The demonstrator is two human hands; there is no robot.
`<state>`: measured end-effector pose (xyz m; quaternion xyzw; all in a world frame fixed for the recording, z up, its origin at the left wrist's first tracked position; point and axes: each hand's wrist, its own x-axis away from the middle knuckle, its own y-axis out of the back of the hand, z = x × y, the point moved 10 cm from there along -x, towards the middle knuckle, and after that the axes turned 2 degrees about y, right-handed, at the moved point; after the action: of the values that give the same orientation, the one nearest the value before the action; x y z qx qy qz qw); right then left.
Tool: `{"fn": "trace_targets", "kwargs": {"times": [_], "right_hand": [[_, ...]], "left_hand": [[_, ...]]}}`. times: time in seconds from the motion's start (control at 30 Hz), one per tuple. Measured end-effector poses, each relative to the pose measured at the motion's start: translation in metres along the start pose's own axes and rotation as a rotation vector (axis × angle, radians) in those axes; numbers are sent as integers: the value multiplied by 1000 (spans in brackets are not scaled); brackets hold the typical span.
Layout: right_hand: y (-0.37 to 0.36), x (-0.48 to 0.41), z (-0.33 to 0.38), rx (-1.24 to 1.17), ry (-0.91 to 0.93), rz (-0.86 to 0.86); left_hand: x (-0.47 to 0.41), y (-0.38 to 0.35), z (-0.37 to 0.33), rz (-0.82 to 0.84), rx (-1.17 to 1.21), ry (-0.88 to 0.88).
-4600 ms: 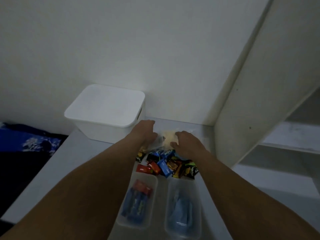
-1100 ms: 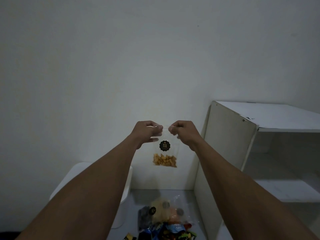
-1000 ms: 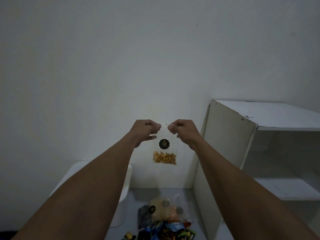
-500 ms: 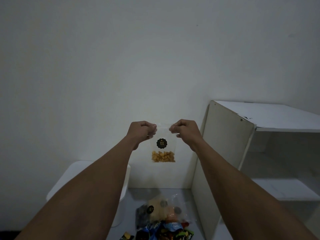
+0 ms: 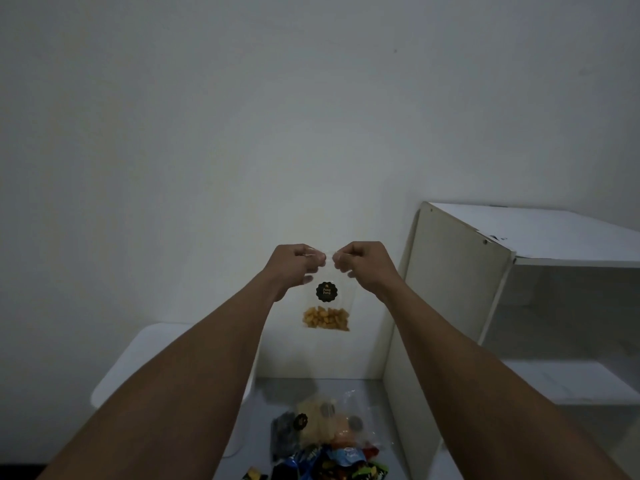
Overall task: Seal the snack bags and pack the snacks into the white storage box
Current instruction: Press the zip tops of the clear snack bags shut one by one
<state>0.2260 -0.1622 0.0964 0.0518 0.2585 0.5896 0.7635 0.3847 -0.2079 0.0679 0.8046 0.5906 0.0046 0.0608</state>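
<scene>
I hold a small clear snack bag [image 5: 326,308] up in front of the wall, with a black round label and orange-yellow pieces at its bottom. My left hand [image 5: 296,266] pinches the top edge at its left end and my right hand [image 5: 363,265] pinches it at the right, fingertips close together. The bag hangs upright between them. Below, the white storage box [image 5: 138,362] with its lid on stands at the left of the table, partly hidden by my left forearm. A heap of clear snack bags [image 5: 325,422] and coloured wrapped snacks [image 5: 332,465] lies on the table.
A white open shelf unit [image 5: 460,289] stands right of the grey table [image 5: 263,427], its side panel next to the snack heap. A plain white wall fills the background.
From the table 4.6 s ago, both hands lifted the bag up before the wall. Over the last second my fingertips have drawn closer together along the bag's top edge.
</scene>
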Motion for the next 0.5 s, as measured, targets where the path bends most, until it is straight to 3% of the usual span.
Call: {"fn": "trace_targets", "kwargs": {"times": [0.13, 0.33, 0.5], "right_hand": [[-7, 2, -8, -93, -25, 55], [4, 1, -18, -7, -35, 3], [6, 1, -20, 3, -46, -1]], "left_hand": [[-7, 18, -7, -146, -67, -76], [-5, 16, 7, -79, 98, -17], [-7, 27, 8, -169, 114, -39]]}}
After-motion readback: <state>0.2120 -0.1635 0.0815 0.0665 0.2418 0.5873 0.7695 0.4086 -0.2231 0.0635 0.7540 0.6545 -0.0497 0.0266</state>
